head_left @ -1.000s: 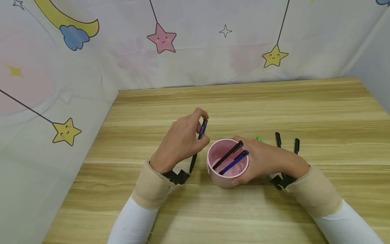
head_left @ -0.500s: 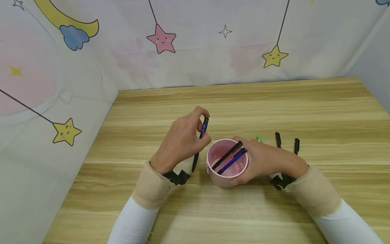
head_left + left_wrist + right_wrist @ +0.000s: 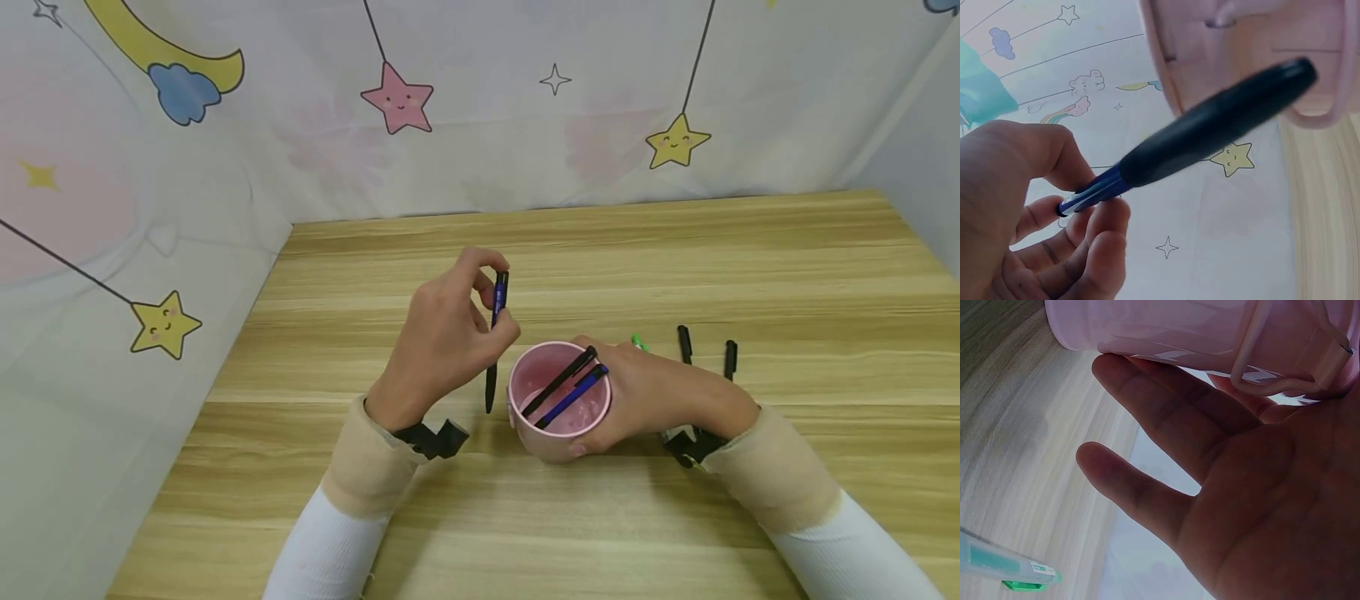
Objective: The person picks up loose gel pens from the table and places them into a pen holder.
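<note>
While the right hand (image 3: 645,392) grips the pink cup (image 3: 558,400), the left hand (image 3: 442,342) pinches a blue-black pen (image 3: 495,333) upright beside it; dropping it in likely needs a short move rightward over the rim.

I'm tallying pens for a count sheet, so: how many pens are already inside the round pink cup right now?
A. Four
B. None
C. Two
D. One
C: the head view shows two pens leaning inside the round pink cup, a black pen and a blue pen with black ends, while the left hand pinches a third, a blue-and-black pen, outside the cup.
</note>
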A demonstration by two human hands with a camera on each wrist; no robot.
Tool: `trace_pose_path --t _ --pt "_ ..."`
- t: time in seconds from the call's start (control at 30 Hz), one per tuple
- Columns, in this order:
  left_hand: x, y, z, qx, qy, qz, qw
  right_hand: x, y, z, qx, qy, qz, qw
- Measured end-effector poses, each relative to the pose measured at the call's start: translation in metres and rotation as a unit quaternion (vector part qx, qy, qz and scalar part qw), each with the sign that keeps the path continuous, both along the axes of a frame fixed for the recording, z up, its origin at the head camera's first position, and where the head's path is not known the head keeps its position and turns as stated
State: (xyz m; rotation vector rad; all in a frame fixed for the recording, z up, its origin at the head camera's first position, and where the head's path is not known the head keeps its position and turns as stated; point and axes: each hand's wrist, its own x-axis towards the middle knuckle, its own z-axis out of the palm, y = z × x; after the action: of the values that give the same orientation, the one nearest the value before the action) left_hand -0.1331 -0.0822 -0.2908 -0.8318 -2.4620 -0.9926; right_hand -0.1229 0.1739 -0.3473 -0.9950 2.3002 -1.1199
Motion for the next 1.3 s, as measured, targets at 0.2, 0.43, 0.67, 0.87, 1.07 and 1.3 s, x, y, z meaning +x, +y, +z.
trace_pose_path --t 0.2,0.43,0.67,0.87,1.07,1.3 --pt "0.0001 0.0011 0.0024 0.029 0.004 -0.003 0.9996 -0.0018 0.002 -0.0003 0.006 -0.001 0.001 1.0" --pt "0.0009 0.0012 0.0032 0.049 -0.006 -0.007 0.9987 -0.0022 0.0026 0.0006 0.009 0.003 0.001 1.0" --pt "0.0034 0.0009 0.0059 0.089 -0.012 -0.026 0.9956 -0.0031 0.0024 -0.0009 0.0 -0.001 0.009 1.0" --pt "0.0038 0.0012 0.0067 0.13 -0.01 -0.038 0.9908 -0.0036 0.0027 -0.0018 -0.007 -0.006 0.011 0.9999" --pt "0.0048 0.0014 0.0076 0.158 -0.008 -0.049 0.9861 -0.0034 0.0025 -0.0017 -0.011 -0.011 0.012 0.9998" --pt "0.0077 0.0023 0.0098 0.174 -0.012 -0.053 0.9833 -0.0037 0.0018 -0.0014 -0.011 -0.012 0.016 0.9997"
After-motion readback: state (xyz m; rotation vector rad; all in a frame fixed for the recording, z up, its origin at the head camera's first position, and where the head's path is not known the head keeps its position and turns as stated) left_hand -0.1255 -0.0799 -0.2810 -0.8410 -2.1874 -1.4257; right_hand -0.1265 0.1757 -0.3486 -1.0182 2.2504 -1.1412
